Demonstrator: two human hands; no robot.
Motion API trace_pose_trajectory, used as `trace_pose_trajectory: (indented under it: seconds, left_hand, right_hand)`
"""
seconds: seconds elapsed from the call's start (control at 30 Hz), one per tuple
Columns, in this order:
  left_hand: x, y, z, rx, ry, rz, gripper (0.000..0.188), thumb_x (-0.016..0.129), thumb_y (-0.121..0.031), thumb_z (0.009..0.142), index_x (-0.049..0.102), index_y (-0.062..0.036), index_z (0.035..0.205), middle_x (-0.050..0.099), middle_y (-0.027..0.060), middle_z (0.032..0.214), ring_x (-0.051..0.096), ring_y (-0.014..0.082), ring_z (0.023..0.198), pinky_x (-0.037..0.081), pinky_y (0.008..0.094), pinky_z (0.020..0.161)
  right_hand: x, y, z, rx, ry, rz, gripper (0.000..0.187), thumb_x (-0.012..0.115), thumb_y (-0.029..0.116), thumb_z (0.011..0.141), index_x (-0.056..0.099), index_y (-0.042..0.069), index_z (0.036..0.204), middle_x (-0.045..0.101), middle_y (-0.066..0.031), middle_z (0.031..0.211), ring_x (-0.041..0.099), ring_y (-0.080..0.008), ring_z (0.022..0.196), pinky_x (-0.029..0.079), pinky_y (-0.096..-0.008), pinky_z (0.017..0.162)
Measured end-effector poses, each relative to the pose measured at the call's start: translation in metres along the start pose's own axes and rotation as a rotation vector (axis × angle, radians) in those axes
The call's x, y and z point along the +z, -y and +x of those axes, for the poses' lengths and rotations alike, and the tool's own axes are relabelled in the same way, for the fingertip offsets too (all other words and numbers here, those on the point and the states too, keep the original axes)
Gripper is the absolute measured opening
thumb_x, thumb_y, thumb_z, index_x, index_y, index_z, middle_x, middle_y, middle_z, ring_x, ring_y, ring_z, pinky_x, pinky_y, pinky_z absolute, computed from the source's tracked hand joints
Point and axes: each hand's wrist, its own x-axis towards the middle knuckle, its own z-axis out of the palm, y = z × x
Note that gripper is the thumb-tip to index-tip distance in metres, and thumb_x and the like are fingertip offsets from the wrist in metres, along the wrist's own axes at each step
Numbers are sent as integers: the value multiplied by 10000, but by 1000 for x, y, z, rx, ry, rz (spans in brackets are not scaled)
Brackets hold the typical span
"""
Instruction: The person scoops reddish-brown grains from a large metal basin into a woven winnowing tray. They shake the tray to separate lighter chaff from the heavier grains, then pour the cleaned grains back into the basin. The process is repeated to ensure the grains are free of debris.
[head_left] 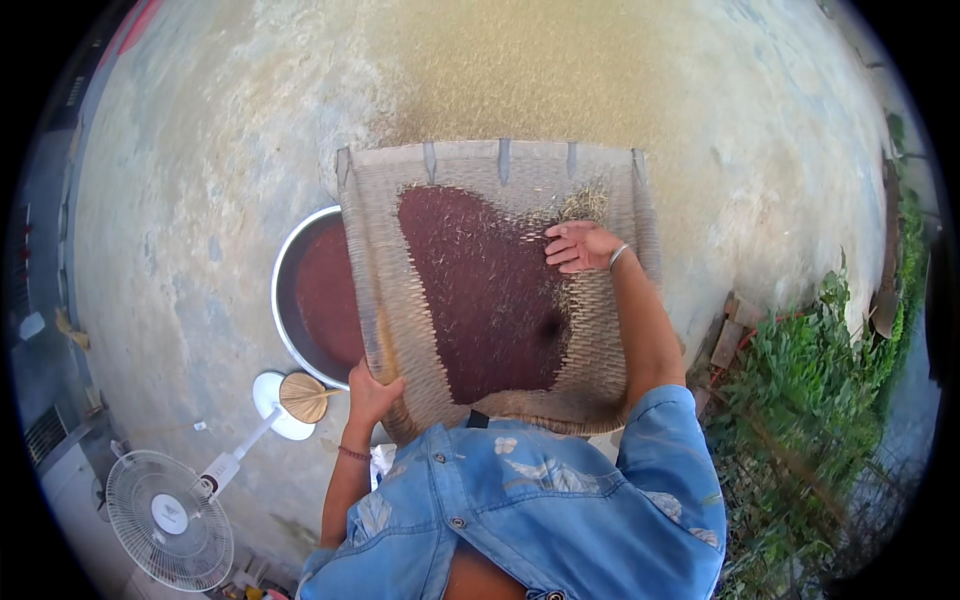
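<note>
A woven winnowing basket (608, 345) spans the space in front of my body, its straight far edge pointing away from me. A broad layer of small dark-red seeds or grains (480, 290) covers its middle. Bits of pale chaff (585, 203) gather near the far right corner. My left hand (374, 394) is closed around the basket's near left rim. Over the right side of the red layer, beside the chaff, my right hand (583, 246) has its fingers stretched out and holds nothing. Whether its fingertips touch the grains I cannot tell.
A large metal basin (284, 265) with red grains stands on the left, partly under the basket. Near it are a round straw fan (303, 398) and a white standing electric fan (170, 515). Chaff (530, 70) covers the concrete ahead. Green plants (800, 430) and bricks (730, 335) lie right.
</note>
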Motion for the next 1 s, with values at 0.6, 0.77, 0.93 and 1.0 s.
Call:
trace_pose_trajectory:
  seconds: [0.6,0.77,0.93,1.0]
  left_hand:
    - [-3,-1,3,-10,17,6,460,702,-117,575,550,63,970,647,194,860,649,288,801,499,347,739]
    - [-4,1,2,-11,26,25,459,708,-115,573,553,62,968,648,193,861,650,285,795,500,344,739]
    - [-5,-1,4,-7,36,-14,445,702,-108,577,554,61,961,644,174,864,637,245,792,495,332,740]
    - [-5,0,4,-11,29,-11,451,705,-115,569,556,61,957,648,184,861,648,261,793,500,339,736]
  right_hand:
    - [-56,53,-4,-189,-194,70,278,481,222,923,553,28,1108,639,-134,968,655,-262,864,550,-378,720]
    - [-24,40,6,-25,-2,-17,321,487,186,923,492,9,1191,628,-151,1013,643,-279,908,549,-372,747]
    - [-35,50,26,-446,-227,331,314,495,179,918,506,0,1175,635,-155,996,643,-278,906,550,-365,751]
    - [-44,57,16,-457,-202,351,274,476,183,923,542,-3,1114,651,-146,934,652,-263,873,554,-355,727]
